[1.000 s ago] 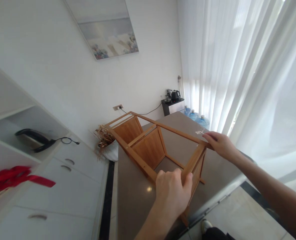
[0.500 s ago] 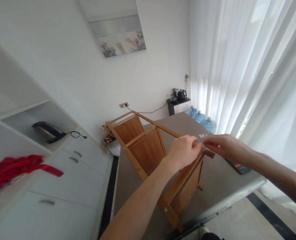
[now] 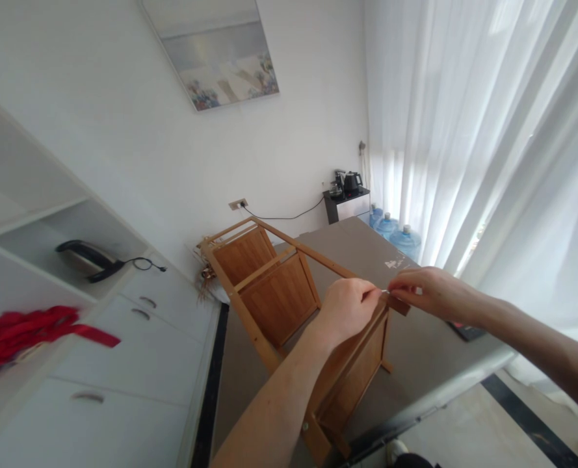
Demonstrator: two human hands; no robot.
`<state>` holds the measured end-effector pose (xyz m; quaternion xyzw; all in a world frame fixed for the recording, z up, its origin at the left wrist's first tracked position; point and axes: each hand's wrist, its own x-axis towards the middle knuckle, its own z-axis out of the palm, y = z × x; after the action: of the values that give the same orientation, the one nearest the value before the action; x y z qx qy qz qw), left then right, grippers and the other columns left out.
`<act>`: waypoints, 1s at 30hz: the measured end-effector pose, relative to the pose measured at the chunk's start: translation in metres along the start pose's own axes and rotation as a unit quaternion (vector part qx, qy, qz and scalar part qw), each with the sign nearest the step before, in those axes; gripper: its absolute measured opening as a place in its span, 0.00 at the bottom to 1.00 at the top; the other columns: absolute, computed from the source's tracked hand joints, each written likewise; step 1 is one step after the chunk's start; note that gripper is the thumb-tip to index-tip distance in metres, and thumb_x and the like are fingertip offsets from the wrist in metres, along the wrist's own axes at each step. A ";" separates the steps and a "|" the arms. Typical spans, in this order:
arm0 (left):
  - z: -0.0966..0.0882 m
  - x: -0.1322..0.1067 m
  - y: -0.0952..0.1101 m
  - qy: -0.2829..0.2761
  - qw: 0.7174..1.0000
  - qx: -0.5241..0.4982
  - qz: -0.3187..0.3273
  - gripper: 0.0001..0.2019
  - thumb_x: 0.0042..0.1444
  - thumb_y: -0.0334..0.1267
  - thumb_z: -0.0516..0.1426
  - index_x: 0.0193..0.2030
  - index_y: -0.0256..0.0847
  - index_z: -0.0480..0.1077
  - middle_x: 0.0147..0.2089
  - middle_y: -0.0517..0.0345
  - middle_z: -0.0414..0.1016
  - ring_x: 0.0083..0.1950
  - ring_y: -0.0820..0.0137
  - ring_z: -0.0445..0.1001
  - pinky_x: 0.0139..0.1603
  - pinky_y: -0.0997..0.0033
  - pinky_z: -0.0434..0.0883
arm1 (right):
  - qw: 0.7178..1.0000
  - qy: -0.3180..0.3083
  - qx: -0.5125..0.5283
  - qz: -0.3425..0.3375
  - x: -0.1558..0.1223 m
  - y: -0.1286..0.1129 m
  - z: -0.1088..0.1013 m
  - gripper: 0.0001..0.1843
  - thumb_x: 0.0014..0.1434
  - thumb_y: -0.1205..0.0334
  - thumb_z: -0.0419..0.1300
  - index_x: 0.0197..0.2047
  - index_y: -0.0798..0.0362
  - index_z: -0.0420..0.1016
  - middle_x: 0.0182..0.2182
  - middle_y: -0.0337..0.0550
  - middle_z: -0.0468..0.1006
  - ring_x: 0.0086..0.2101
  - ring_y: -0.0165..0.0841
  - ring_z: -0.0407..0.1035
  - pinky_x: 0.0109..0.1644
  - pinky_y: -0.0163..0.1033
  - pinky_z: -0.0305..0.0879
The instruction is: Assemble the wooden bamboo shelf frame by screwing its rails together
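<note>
Your left hand [image 3: 344,309] and right hand [image 3: 430,298] meet tip to tip over the near corner of the wooden rack [image 3: 276,300]. A small pale piece [image 3: 385,291] shows in the narrow gap between the two sets of fingertips. Too small to identify.

Right: thumb and forefinger pressed together, pinching the right end of that piece, other fingers loosely bent. Left: fingers curled, thumb drawn in toward the forefinger, tips right at the piece's left end; can't tell if they actually grip it.

Rack position: on the grey table [image 3: 422,364], tipped over, long rails running away from you toward the wall. Its corner end sits directly under your right fingertips and sticks out a little below them. The top of the near end runs under your left hand, which hides part of it. Can't tell if either hand presses on the wood. The near end panel slopes down below your left wrist, toward the table edge. Panels at the far end are well apart from both hands.

Around: white marks [image 3: 396,264] on the tabletop just beyond your right fingers. A dark flat item [image 3: 468,332] lies under your right forearm, partly hidden. Blue water jugs [image 3: 406,243] stand past the table by the curtain [image 3: 527,162].
</note>
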<state>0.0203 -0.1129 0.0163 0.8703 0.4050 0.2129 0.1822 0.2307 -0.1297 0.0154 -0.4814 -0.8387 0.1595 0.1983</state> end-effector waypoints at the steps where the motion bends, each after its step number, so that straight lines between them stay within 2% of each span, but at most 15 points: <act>1: 0.001 -0.001 -0.001 0.000 1.000 -0.008 -0.003 0.17 0.62 0.41 0.48 0.32 0.42 0.77 0.32 0.57 0.78 0.34 0.68 0.74 0.37 0.72 0.66 | 1.000 -0.005 0.000 0.001 0.001 0.001 0.001 0.13 0.61 0.60 0.51 0.34 0.48 0.78 0.29 0.37 0.78 0.28 0.29 0.70 0.33 0.34 0.63; 9: 0.003 -0.001 -0.007 -0.006 0.998 -0.054 -0.009 0.18 0.62 0.41 0.48 0.30 0.41 0.75 0.30 0.58 0.77 0.31 0.70 0.72 0.34 0.74 0.65 | 0.999 -0.004 -0.019 -0.030 0.004 -0.001 0.000 0.13 0.59 0.64 0.52 0.28 0.50 0.76 0.27 0.37 0.76 0.28 0.29 0.69 0.35 0.35 0.62; 14: 0.002 0.000 -0.005 -0.016 0.998 -0.059 -0.013 0.17 0.61 0.41 0.49 0.29 0.41 0.76 0.30 0.56 0.78 0.32 0.69 0.72 0.36 0.73 0.65 | 0.999 0.008 -0.028 -0.026 0.005 0.001 0.000 0.11 0.58 0.65 0.53 0.30 0.50 0.76 0.29 0.38 0.76 0.28 0.29 0.69 0.33 0.35 0.61; 18: 0.001 0.001 -0.005 -0.036 0.997 -0.055 -0.044 0.17 0.60 0.42 0.50 0.28 0.40 0.76 0.29 0.55 0.78 0.32 0.68 0.73 0.36 0.73 0.66 | 0.999 -0.005 -0.025 -0.021 0.005 0.000 0.001 0.12 0.59 0.65 0.53 0.26 0.50 0.75 0.28 0.37 0.76 0.27 0.29 0.68 0.33 0.35 0.61; 21: 0.002 0.001 -0.006 -0.044 0.997 -0.051 -0.042 0.17 0.60 0.42 0.50 0.28 0.40 0.77 0.29 0.55 0.77 0.32 0.68 0.73 0.36 0.73 0.66 | 0.999 -0.004 -0.031 -0.022 0.004 -0.003 0.001 0.13 0.60 0.65 0.52 0.25 0.51 0.74 0.28 0.38 0.75 0.26 0.28 0.67 0.33 0.35 0.60; 24: 0.003 0.001 -0.007 -0.040 0.997 -0.047 -0.036 0.16 0.61 0.41 0.49 0.32 0.42 0.78 0.31 0.56 0.79 0.34 0.68 0.74 0.37 0.72 0.66 | 0.999 -0.001 -0.044 -0.028 0.004 -0.004 0.002 0.15 0.61 0.64 0.51 0.26 0.51 0.73 0.27 0.38 0.75 0.26 0.28 0.66 0.33 0.35 0.60; 28: 0.000 0.000 -0.007 -0.038 0.998 -0.052 -0.020 0.15 0.62 0.40 0.49 0.44 0.47 0.77 0.38 0.59 0.80 0.38 0.68 0.75 0.39 0.73 0.67 | 0.997 -0.016 -0.059 -0.050 0.005 -0.002 0.004 0.15 0.61 0.63 0.52 0.25 0.52 0.72 0.27 0.40 0.75 0.26 0.29 0.67 0.32 0.35 0.59; 30: -0.002 -0.001 -0.005 -0.051 0.998 -0.038 -0.014 0.15 0.62 0.40 0.49 0.44 0.50 0.77 0.38 0.61 0.80 0.39 0.68 0.75 0.39 0.73 0.67 | 0.996 -0.017 -0.063 -0.064 0.006 -0.001 0.005 0.14 0.62 0.63 0.52 0.26 0.52 0.72 0.28 0.40 0.75 0.27 0.29 0.67 0.31 0.35 0.59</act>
<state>0.0160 -0.1103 0.0159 0.8666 0.3989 0.1808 0.2391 0.2251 -0.1256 0.0121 -0.4352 -0.8797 0.1009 0.1629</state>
